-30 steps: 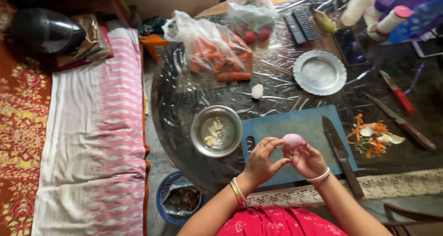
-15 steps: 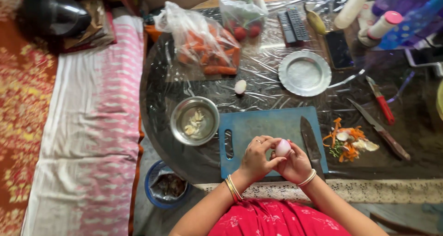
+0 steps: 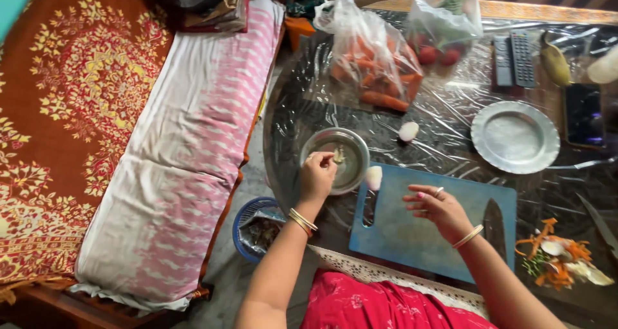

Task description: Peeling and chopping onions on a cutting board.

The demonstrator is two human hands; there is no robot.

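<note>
My left hand (image 3: 317,174) hovers over the steel bowl (image 3: 351,150), fingertips pinched on a small pale scrap (image 3: 337,155) just above the bowl's inside. Over the blue cutting board (image 3: 412,235), my right hand (image 3: 434,206) hangs with fingers spread and nothing in it. A peeled pale onion (image 3: 373,178) lies at the board's far left corner, between the two hands. On the board's right side rests a dark knife (image 3: 494,221). Another pale onion piece (image 3: 408,131) sits on the table beyond the bowl.
A steel plate (image 3: 515,136), bags of carrots (image 3: 373,65) and tomatoes (image 3: 441,33), two remotes (image 3: 514,58), a phone (image 3: 582,113) and vegetable scraps (image 3: 560,258) crowd the plastic-covered table. A blue waste basket (image 3: 257,229) stands on the floor beside the bed (image 3: 180,161).
The onion has left both hands and now lies on the board's corner. My left hand moved left to the bowl; my right hand opened over the board.
</note>
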